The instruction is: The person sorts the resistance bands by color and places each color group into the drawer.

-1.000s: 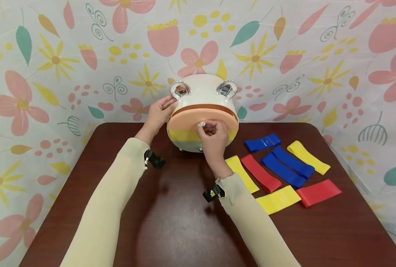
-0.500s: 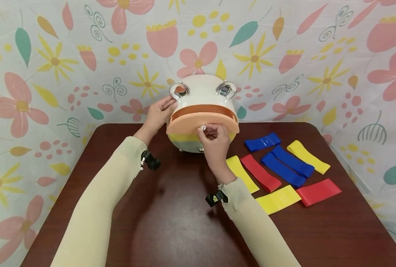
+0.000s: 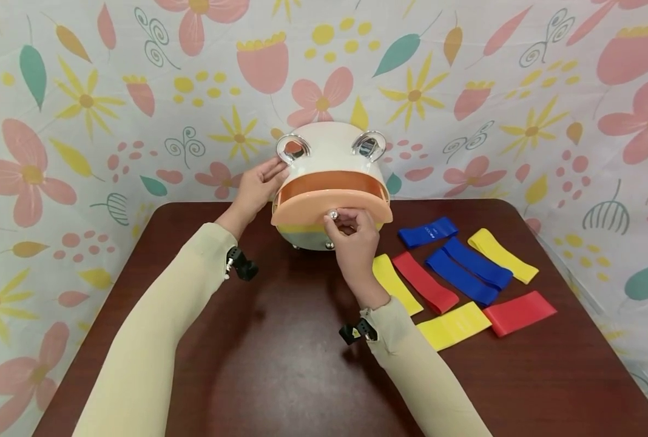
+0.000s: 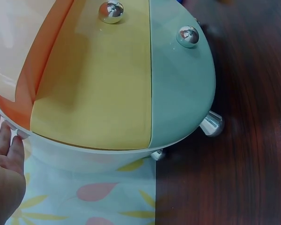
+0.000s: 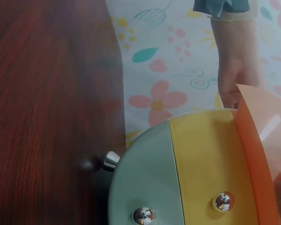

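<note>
Frog-looking drawer box (image 3: 329, 142) sits toward the back of the bench (image 3: 286, 364), white body with pastel drawer fronts and stubby silver feet (image 4: 212, 123). Closest in, the right-hand grip (image 3: 355, 252) pinches the shiny knob (image 3: 332, 214) on the orange top drawer (image 3: 302, 209), which sticks partway out; orange walls inside, can't see the bottom. Yellow drawer (image 4: 93, 93) and green drawer (image 4: 182, 84) below sit flush. Left-hand grip (image 3: 255, 191) just has relaxed fingers against the box's side. Chrome eyes (image 3: 369, 145) up top, flowery curtain (image 3: 193, 73) behind.

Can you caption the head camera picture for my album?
Right hand pinches the knob of the open orange drawer; left hand touches the cabinet.
</note>
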`<state>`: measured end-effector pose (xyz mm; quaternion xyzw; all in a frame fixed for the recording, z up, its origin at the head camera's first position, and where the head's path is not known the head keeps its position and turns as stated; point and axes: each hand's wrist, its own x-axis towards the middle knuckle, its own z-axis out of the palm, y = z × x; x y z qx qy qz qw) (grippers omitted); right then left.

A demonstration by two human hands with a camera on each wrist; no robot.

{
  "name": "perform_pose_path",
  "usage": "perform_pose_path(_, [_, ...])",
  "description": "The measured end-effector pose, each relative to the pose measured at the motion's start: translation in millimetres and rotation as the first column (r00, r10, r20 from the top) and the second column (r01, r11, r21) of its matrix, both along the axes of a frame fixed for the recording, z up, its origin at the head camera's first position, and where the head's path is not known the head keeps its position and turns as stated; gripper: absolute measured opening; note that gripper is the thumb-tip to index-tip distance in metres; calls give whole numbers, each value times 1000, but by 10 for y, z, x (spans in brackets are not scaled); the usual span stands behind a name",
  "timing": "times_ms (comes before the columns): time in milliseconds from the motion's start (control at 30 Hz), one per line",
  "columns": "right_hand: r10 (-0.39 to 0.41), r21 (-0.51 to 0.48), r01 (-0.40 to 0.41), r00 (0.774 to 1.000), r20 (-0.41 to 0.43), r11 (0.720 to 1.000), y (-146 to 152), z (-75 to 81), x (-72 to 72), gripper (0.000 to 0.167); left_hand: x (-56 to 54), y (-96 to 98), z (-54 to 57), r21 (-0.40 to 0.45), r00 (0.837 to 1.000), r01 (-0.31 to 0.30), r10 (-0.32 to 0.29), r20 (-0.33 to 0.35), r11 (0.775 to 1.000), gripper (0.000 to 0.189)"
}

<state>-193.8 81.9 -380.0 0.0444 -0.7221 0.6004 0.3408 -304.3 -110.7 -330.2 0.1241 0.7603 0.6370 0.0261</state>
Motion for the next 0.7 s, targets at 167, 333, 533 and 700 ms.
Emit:
perform_pose_path(167, [2,11,-2,1000,2,1000,7,-2,57,24,-7,3,13,-10,1000,-5,5,7,1000,57])
perform_pose_path(333, [-4,16,4,1000,-2,1000,19,1,91,23,-18,17,28,-1,1000,2,-2,2,1000,57])
perform_pose_path(533, [0,9,0,1000,5,1000,20,-2,96,23,-20,32,26,-19,1000,-8,8,3,1000,57])
perform_pose_path(700, [-2,18,2,1000,12,1000,23,-3,126,23,-18,41,2,-26,1000,-20,21,5,999,56])
